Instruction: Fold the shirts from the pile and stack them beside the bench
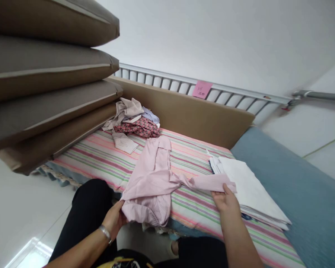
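Note:
A pale pink long-sleeved shirt (153, 178) lies partly folded on the striped cloth (111, 158). My left hand (115, 217), with a silver band at its wrist, grips the shirt's near left edge. My right hand (225, 199) pinches the cuff end of a sleeve, which stretches out to the right across the cloth. Fabric hides some of the left fingertips. Just beyond my right hand sits a folded white stack (248, 182), with a little dark blue showing under it.
A crumpled clothes pile (136, 126) rests at the back left, beside tall stacked brown cushions (50, 63). A brown board (184, 109) stands along the back before a white radiator (162, 80) bearing a pink note (202, 89). Blue padding (296, 171) borders the right.

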Tool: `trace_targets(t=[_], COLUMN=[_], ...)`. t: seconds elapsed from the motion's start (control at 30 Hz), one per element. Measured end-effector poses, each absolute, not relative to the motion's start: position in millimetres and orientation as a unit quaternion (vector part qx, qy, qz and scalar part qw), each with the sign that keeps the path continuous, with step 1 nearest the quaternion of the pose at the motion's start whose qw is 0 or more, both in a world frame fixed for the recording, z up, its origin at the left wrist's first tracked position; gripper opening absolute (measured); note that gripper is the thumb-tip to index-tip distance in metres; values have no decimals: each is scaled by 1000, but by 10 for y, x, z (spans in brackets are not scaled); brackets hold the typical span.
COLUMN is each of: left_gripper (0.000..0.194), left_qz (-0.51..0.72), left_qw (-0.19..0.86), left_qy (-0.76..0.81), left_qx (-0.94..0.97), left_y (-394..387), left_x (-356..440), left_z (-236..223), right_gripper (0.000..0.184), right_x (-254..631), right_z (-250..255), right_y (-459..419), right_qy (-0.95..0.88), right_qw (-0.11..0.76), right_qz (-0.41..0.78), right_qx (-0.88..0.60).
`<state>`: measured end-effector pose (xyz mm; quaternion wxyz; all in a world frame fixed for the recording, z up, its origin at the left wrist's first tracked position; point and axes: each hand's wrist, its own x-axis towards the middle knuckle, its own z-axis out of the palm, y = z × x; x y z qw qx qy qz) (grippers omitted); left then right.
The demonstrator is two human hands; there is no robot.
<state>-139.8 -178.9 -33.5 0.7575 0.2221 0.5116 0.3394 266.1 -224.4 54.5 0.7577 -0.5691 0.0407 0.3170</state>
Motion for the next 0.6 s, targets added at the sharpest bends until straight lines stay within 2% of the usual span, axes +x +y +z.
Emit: trace_targets(t=[0.1, 0.27, 0.37, 0.5, 0.57, 0.6], left_gripper=[31, 26, 27, 26, 30, 32], left_qz=[267, 264, 276, 310, 320, 323], left_qw=[769, 722, 647, 544, 517, 512], left_qy=[553, 572, 593, 571, 563, 560], left_qx=[176, 287, 391, 531, 560, 565], left_y=[-1827, -1787, -1711, -1619, -1589, -1579], left_x=[-1405, -1444, -1467, -1509, -1529, -1537], left_z=[-409, -577, -669, -755, -776, -782], right_gripper=[17, 21, 24, 12, 8, 12], right_x=[2639, 2627, 2725, 2944, 3011, 3019], right_z=[447, 491, 819, 1319, 1409, 1387], right_y=[-2323, -2443, -2397, -2229, -2151, -2122], right_qy=[60, 20, -28, -59, -57, -54], right_qw=[716, 668, 685, 733, 748, 749], right_qz=[332, 329, 313, 298, 288, 288], right_qx=[-611, -667, -657, -608, -595, -595])
